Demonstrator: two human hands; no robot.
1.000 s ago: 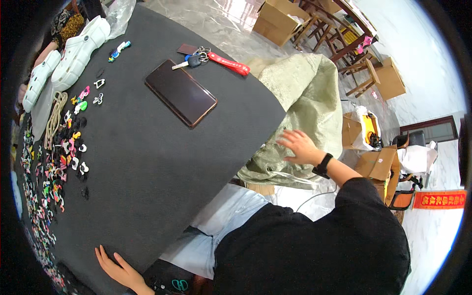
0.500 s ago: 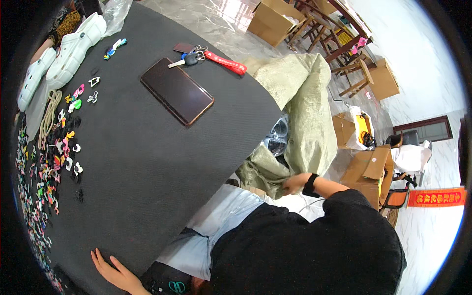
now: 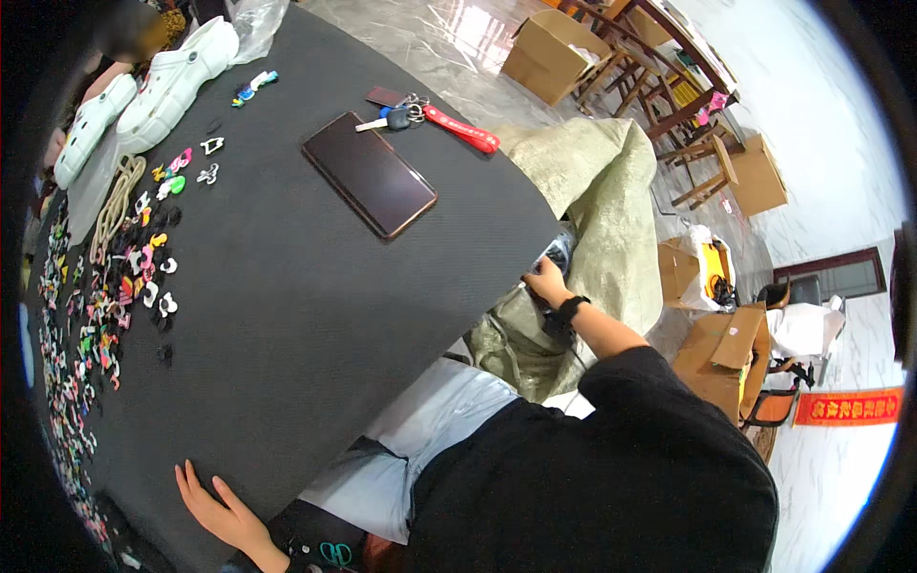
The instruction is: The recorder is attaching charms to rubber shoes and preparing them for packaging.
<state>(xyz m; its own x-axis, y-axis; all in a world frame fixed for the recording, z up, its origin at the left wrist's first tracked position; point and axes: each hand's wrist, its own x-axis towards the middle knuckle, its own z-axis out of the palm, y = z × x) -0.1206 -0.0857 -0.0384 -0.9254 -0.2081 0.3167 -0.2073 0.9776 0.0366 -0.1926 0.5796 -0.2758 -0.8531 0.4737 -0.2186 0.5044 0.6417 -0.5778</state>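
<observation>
My left hand [image 3: 222, 516] lies on the dark mat's near edge, fingers spread and empty. At the table's right edge my right hand [image 3: 546, 284], with a black band on its wrist, reaches into the mouth of an open pale green woven sack [image 3: 621, 224]. Its fingers are curled at a clear plastic bag [image 3: 562, 250] with something dark inside; the fingertips are partly hidden. A phone [image 3: 371, 176] lies face up on the mat, beside keys [image 3: 394, 117] with a red strap [image 3: 460, 129].
White clogs [image 3: 177, 86] stand at the far left, near a coil of beige cord [image 3: 118, 208]. Many small colourful shoe charms [image 3: 105, 315] cover the table's left side. Beyond the sack are cardboard boxes [image 3: 554, 57], wooden stools [image 3: 705, 172] and an open carton [image 3: 721, 349].
My right hand has let go of the sack's near rim and moved up and left to the plastic bag inside. The left hand stays resting on the mat. The view has shifted slightly.
</observation>
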